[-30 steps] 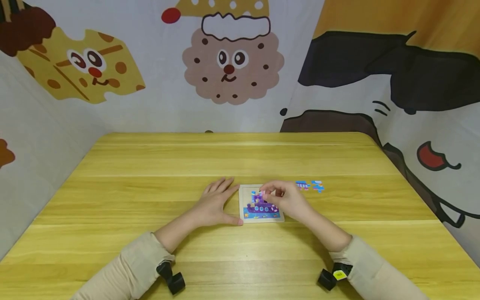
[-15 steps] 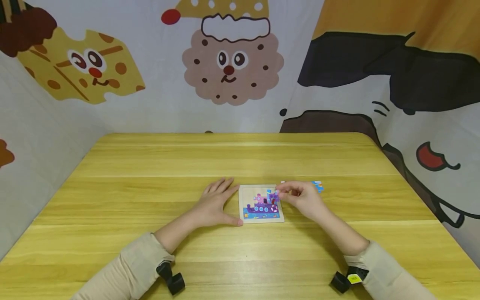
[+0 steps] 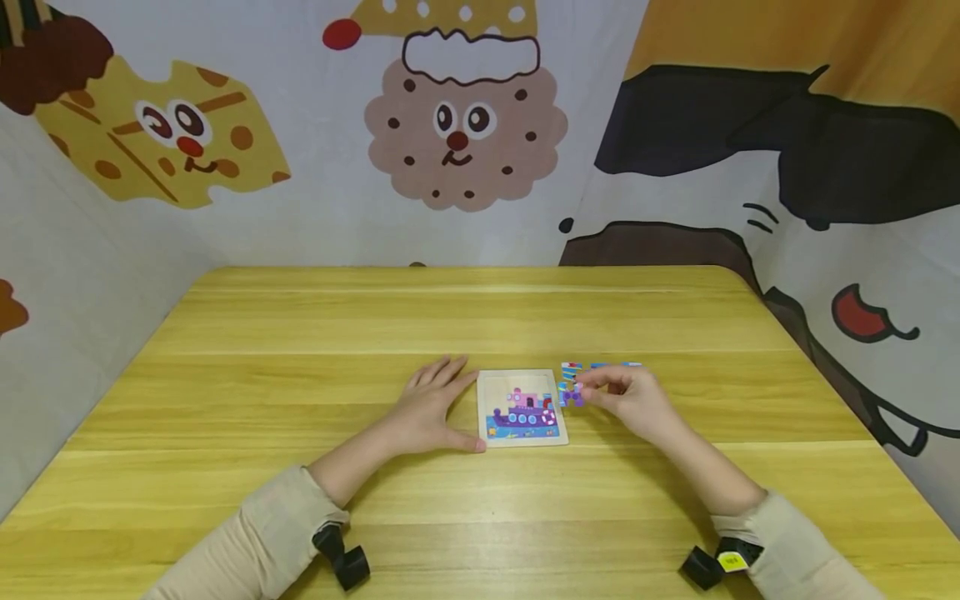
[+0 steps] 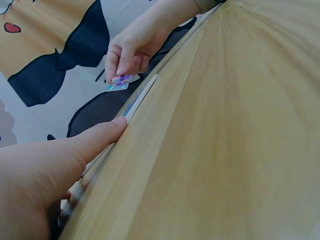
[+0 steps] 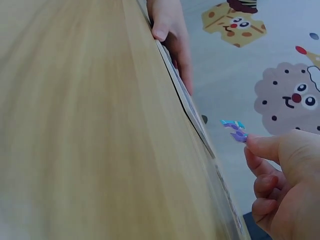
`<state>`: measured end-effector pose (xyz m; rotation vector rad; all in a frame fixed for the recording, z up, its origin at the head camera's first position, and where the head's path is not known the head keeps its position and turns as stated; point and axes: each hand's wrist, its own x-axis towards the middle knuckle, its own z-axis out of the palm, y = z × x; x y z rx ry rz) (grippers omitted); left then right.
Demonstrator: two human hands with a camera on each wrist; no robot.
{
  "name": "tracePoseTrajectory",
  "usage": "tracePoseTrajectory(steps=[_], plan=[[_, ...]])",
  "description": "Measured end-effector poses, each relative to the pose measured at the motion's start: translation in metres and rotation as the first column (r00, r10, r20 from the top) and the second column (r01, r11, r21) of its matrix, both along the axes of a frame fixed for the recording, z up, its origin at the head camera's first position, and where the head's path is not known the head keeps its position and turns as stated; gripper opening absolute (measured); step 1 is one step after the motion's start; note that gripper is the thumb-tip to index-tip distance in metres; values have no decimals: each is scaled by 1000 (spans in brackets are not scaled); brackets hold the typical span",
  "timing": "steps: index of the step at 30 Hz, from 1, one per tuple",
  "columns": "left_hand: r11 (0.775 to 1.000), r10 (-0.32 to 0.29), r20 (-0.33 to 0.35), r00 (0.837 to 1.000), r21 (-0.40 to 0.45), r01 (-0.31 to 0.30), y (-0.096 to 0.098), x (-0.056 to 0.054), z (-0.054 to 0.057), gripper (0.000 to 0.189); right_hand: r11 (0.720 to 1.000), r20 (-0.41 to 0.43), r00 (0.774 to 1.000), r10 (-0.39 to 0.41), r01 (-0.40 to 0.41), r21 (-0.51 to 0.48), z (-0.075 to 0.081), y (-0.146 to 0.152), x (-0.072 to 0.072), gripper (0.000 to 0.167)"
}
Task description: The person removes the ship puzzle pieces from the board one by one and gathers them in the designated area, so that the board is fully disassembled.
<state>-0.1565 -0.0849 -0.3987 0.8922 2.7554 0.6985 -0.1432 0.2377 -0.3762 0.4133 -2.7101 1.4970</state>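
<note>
A square jigsaw puzzle board (image 3: 482, 408) with a purple and pink ship picture partly filled in lies flat on the table. My left hand (image 3: 427, 408) is spread at its left side, the thumb (image 4: 107, 132) at the near corner and the forefinger by the far corner. Just off the board's right edge, my right hand (image 3: 633, 402) pinches a purple and blue puzzle piece (image 3: 572, 397) between thumb and fingertips. In the right wrist view that piece (image 5: 235, 132) is held up, clear of the board (image 5: 186, 102).
Loose blue puzzle pieces (image 3: 572, 368) lie beyond the right hand, partly hidden by it. The wood-grain table (image 3: 480, 517) runs back to a cartoon-printed cloth (image 3: 300, 225). A black wrist camera (image 3: 341, 558) sits on each forearm.
My right hand has moved right, carrying the purple and blue puzzle piece from over the board to past its right edge. The left hand and the board have stayed put.
</note>
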Motion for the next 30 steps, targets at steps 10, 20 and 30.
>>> tracePoseTrajectory(steps=[10, 20, 30], plan=[[1000, 4, -9, 1000, -1, -4, 0, 1, 1, 109, 1000, 1, 1000, 6, -6, 26, -8, 14, -2, 15], [1000, 1, -11, 1000, -3, -1, 1, 2, 1, 109, 999, 3, 1000, 28, -28, 24, -14, 16, -4, 13], [1000, -1, -20, 1000, -4, 1, 1, 1, 0, 109, 972, -111, 993, 29, -2, 237, -18, 15, -7, 18]])
